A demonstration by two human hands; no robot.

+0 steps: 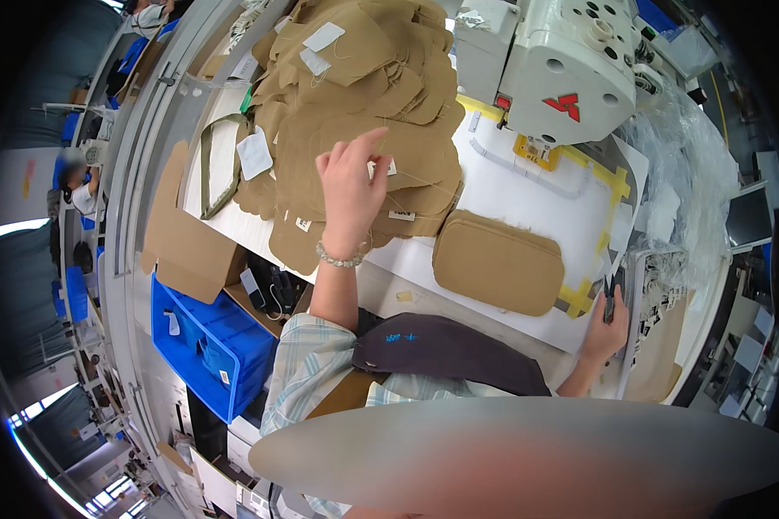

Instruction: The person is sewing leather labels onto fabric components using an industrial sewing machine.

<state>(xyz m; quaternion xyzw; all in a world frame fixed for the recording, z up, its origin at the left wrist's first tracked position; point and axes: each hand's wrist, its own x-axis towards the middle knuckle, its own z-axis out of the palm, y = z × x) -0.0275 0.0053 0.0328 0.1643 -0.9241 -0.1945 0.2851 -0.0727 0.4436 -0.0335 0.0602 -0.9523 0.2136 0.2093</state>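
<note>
My left hand (352, 186), a beaded bracelet at its wrist, is over a large heap of khaki fabric pieces (363, 95). Its index finger is stretched out and apart from the thumb, the other fingers are bent, and nothing shows between them. Small white labels lie on the heap near it. At the right, my right hand (610, 329) is closed round dark thread snips (613, 292) that point away from me. Between my hands a khaki fabric panel with rounded corners (498, 262) lies flat on the white work surface (424, 266).
A white sewing machine head (571, 69) stands over the far right, with yellow tape (617, 183) on the surface below. Clear plastic (675, 164) bunches beyond it. A blue crate (199, 346) and an open cardboard box (195, 259) sit at the left.
</note>
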